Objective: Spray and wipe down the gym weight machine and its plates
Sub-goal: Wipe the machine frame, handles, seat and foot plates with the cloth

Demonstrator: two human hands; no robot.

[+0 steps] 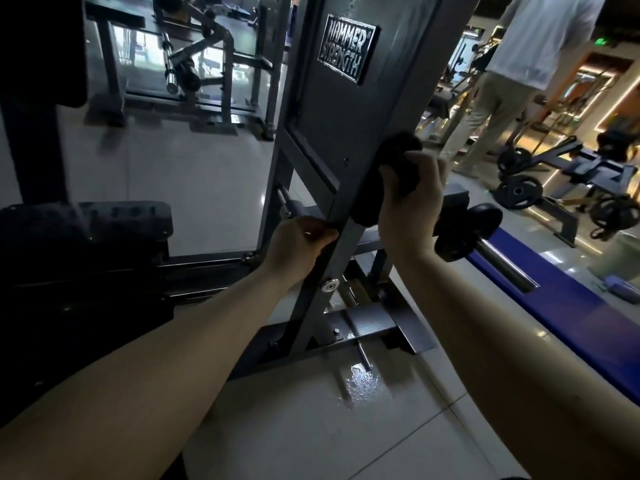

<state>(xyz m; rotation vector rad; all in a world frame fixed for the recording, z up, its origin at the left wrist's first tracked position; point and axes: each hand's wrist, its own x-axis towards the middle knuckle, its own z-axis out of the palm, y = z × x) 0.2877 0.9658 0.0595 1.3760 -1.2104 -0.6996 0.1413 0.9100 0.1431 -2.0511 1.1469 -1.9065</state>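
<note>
Cloth (pixel 388 178) in right hand (pixel 412 206) against frame (pixel 332 133)

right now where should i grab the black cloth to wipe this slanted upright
Grip the cloth at its bunched middle, coming from the right, as the right hand does. It's wadded against the upright on its right face, so a grip over the wad likely presses it on best.

Top of machine upright (pixel 346 116) cut off by upper edge. Fingers of left hand (pixel 298 244) partly hidden behind upright. Part of black cloth (pixel 388 188) covered by right hand (pixel 412 213). Head of bystander (pixel 519 57) outside frame.
</note>
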